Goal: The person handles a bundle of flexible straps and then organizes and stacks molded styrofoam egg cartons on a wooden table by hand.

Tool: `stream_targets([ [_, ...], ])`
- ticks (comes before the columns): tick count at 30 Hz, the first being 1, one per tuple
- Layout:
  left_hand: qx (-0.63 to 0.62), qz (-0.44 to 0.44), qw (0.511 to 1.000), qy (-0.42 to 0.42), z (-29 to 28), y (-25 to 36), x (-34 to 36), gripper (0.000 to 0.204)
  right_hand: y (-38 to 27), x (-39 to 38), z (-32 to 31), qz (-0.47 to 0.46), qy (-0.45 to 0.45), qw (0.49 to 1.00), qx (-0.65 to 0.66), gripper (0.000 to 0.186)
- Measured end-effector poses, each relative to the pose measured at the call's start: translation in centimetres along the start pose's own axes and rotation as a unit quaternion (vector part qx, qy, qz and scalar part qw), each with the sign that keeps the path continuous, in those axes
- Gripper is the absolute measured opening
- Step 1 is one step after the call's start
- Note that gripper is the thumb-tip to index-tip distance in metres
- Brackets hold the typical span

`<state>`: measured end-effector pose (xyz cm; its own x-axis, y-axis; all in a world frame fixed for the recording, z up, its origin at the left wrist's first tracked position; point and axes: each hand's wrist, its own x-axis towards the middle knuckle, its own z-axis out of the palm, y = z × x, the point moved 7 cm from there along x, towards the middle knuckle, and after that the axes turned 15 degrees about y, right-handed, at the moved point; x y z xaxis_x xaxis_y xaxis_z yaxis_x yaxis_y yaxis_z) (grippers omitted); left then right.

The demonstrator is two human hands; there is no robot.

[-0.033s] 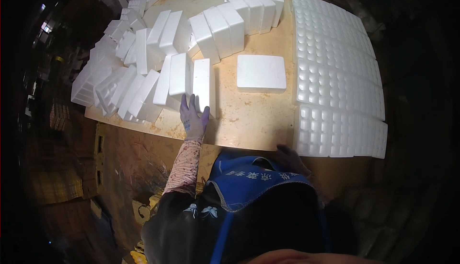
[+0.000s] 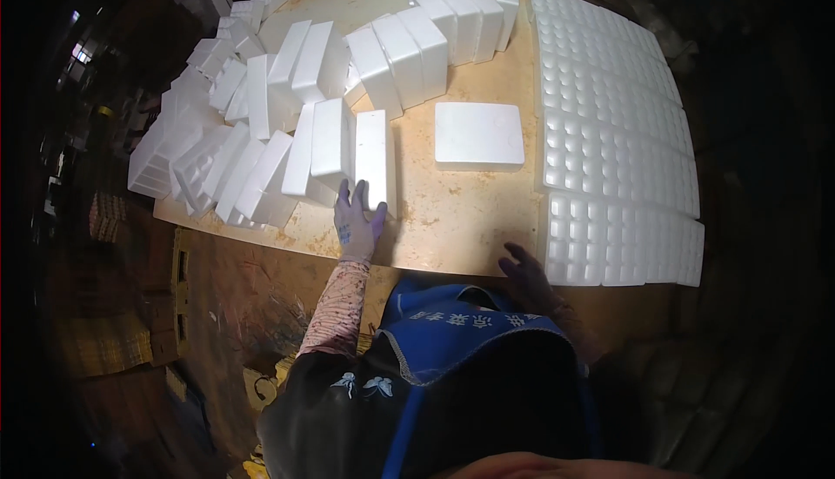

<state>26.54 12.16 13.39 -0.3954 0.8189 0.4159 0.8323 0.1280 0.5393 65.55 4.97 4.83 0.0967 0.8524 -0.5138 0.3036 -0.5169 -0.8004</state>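
Gloved in pale purple, my left hand [image 2: 356, 228] has its fingers apart at the near end of a narrow white foam block [image 2: 372, 161] standing on edge. Its fingertips overlap the block's lower edge; whether they press on it I cannot tell. Just left of that block leans another white foam block [image 2: 332, 141]. My right hand [image 2: 525, 275], in shadow at the table's front edge, has its fingers spread and holds nothing. A single white foam block [image 2: 477, 133] lies flat on the table ahead of it.
Several white foam blocks [image 2: 421, 53] stand in a leaning row toward the back, and more foam pieces [image 2: 187, 122] crowd the left side. White foam trays [image 2: 600, 122] with rows of round dimples cover the right side of the wooden table [image 2: 435, 240].
My right hand has come up and forward over the table's front edge, its fingers now more spread. The left hand sits slightly lower and to the right in view, by the same block.
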Motion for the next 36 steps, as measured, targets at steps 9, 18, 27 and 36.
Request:
stream_targets([
  [9, -0.174, 0.034, 0.969, -0.173, 1.1, 0.6, 1.4, 0.052, -10.1, 22.9, -1.7, -0.109, 0.213, 0.883, -0.405, 0.106],
  [18, -0.145, 0.110, 0.945, -0.272, 3.6, 1.8, 1.3, 0.062, -7.2, 7.5, 0.9, 0.040, 0.140, 0.976, 0.161, 0.065],
  [27, -0.096, 0.143, 0.948, -0.268, 9.1, 4.9, 4.9, 0.076, -4.9, 6.9, 1.1, 0.047, 0.215, 0.971, 0.094, 0.079],
  [36, -0.005, 0.040, 0.992, -0.118, 10.5, 6.6, 11.2, 0.105, -12.7, 14.5, 1.1, -0.342, 0.432, 0.834, -0.041, 0.047],
])
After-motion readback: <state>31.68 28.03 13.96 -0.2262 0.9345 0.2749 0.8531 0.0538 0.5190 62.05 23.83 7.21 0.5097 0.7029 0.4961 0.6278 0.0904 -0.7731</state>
